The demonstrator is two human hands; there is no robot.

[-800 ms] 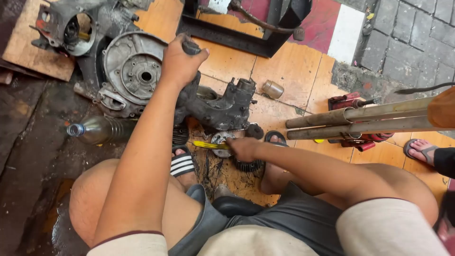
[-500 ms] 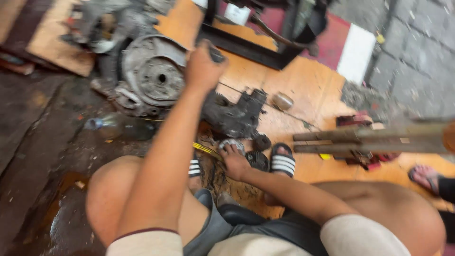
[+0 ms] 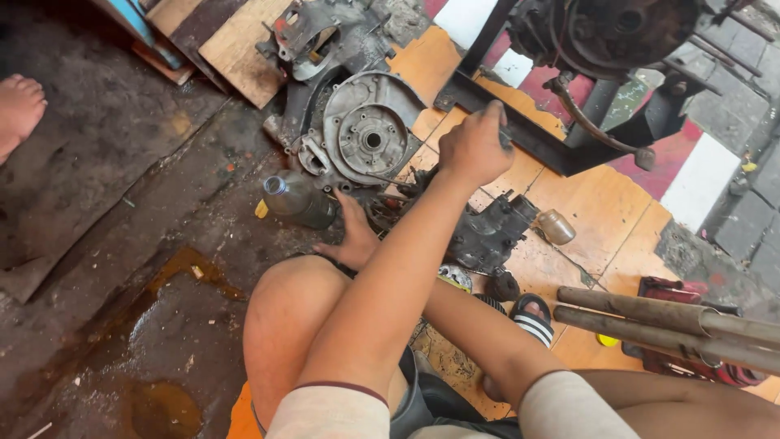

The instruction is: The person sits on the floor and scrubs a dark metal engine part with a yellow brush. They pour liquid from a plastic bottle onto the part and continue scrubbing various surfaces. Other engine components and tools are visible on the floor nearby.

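The left hand point(image 3: 475, 146) squeezes a dark tool handle point(image 3: 505, 140) tight. The right hand point(image 3: 353, 236) lies open, holding nothing, by the plastic bottle point(image 3: 296, 199). The engine block point(image 3: 487, 236) looks half taken apart, with its round cover point(image 3: 370, 134) off.

A roadside motor repair workshop, worked on the ground: a stripped engine crankcase point(image 3: 361, 134), another greasy engine block point(image 3: 487, 236), metal pipes point(image 3: 666, 321) and an oil-stained floor point(image 3: 122, 268) with puddles.

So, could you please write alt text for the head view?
Seated on a grimy floor, a person's left hand closes around a dark tool near a grey engine cover; the right hand rests open beside a plastic bottle.
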